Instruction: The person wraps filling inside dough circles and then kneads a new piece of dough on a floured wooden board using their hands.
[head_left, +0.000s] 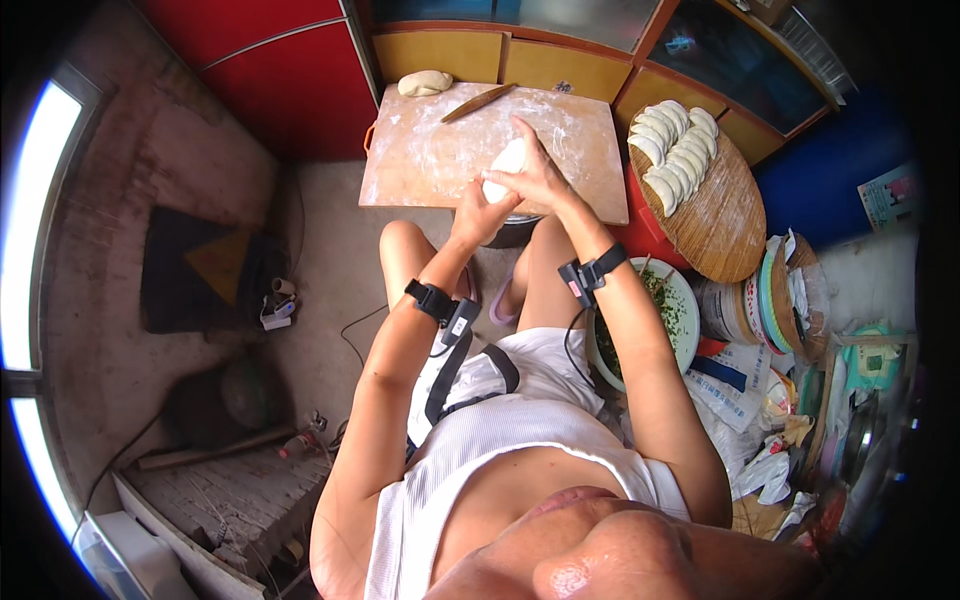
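Note:
A pale lump of dough (510, 156) is held between my two hands above the near half of a floured wooden board (427, 161). My left hand (482, 212) grips its lower left end, with the fingers wrapped around it. From the right, my right hand (541, 174) closes on the same lump, its fingers partly hiding it. At the far side of the board lies a tapered wooden rolling pin (478, 103). A larger piece of dough (425, 83) rests at the board's far left corner.
Right of the board, a round wooden tray (724, 225) bears rows of folded dumplings (679, 154). Beside my right forearm stands a white bowl (686, 330) of chopped green filling (660, 296). Stacked containers (757, 300) and plastic bags (765, 472) crowd the right. Yellow cabinets (566, 67) back the board.

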